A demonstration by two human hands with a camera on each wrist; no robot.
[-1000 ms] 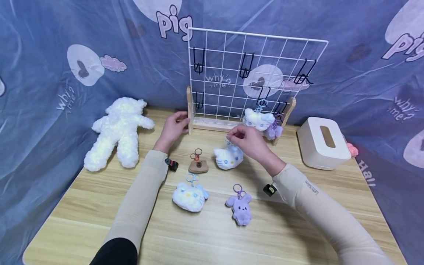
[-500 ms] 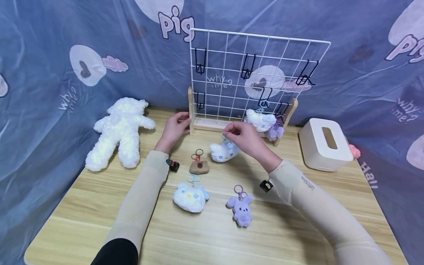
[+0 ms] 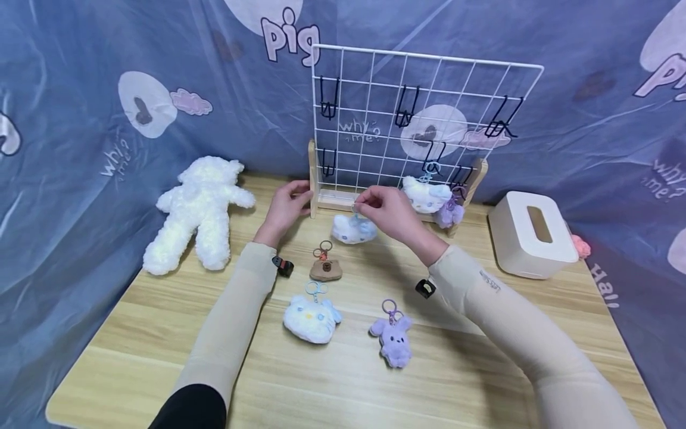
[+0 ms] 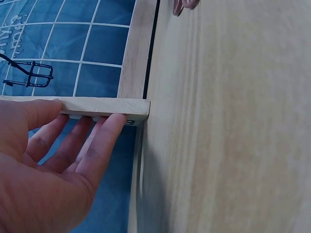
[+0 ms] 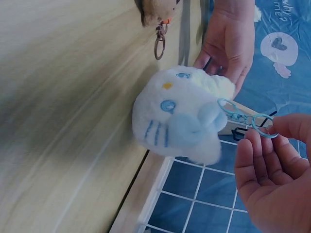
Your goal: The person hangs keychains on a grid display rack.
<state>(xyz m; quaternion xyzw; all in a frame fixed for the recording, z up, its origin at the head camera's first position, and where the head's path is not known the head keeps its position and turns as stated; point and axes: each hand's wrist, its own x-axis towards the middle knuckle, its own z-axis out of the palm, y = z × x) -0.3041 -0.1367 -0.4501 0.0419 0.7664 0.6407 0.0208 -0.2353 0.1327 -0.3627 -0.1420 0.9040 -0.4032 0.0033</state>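
Observation:
My right hand [image 3: 393, 208] pinches the blue key ring [image 5: 265, 127] of a white plush cat-head keychain [image 5: 177, 116], which dangles before the white wire grid rack [image 3: 370, 128]. At the rack's left side, my left hand [image 4: 60, 167] holds the wooden upright [image 4: 104, 105] with thumb and fingertips. A brown plush keychain [image 3: 326, 270] lies on the table between the arms. Closer to me lie another white cat-head keychain [image 3: 312, 320] and a purple plush keychain [image 3: 395, 342]. On the rack's lower right hang a white plush keychain [image 3: 426, 195] and a purple one [image 3: 449, 213].
Black hooks [image 3: 405, 107] are spread over the grid. A white plush bear [image 3: 199, 208] lies at the table's left, and a white tissue box [image 3: 533, 235] stands at the right with a pink object [image 3: 580, 246] behind it. A patterned blue cloth backs the table.
My right hand has moved left and toward the rack, carrying the cat-head keychain with it. The left hand stays at the upright. The head view has shifted slightly.

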